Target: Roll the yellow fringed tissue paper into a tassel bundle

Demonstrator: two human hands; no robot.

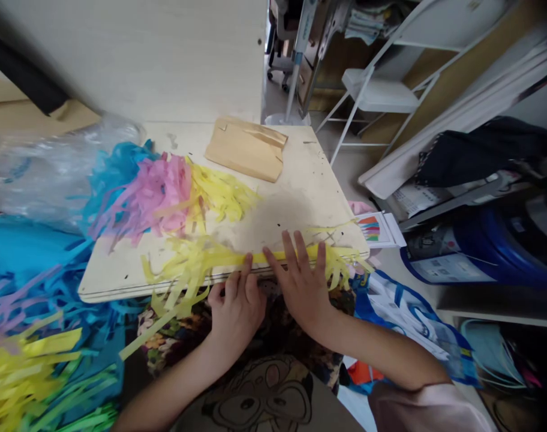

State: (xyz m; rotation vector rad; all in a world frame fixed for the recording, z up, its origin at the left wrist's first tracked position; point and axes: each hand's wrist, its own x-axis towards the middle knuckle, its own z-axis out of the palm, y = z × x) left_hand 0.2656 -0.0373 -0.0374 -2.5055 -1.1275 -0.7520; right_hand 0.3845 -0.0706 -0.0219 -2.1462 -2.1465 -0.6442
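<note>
The right hand (pixel 303 282) lies open from where I watch, palm down and fingers spread, flat on a yellow fringe strip (pixel 201 258) that runs along the near edge of the tabletop (pixel 300 192). The left hand (pixel 235 309) is just beside it, fingers curled, thumb tip pressing the same strip. Those fingers drop below the edge, so I cannot tell whether they grip the paper or only rest against it.

I count two hands and one strip under them, its cut ends hanging off the edge over a patterned lap. On the tabletop there are three loose heaps of shredded paper side by side: a blue heap (pixel 116 174), a pink heap (pixel 159 192) and a yellow heap (pixel 219 195). Behind them lies one wooden block (pixel 246 147). One clear plastic bag (pixel 53 168) sits to the left, blurred and partly out of frame. One colour-swatch card (pixel 375 229) pokes out past the right corner, half covered by it.

At bottom left, more fringes (pixel 26 366) in yellow, green and blue are cut off by the picture's border, too smeared to count. One white folding chair (pixel 376 90) stands beyond the tabletop, with its top out of view.
</note>
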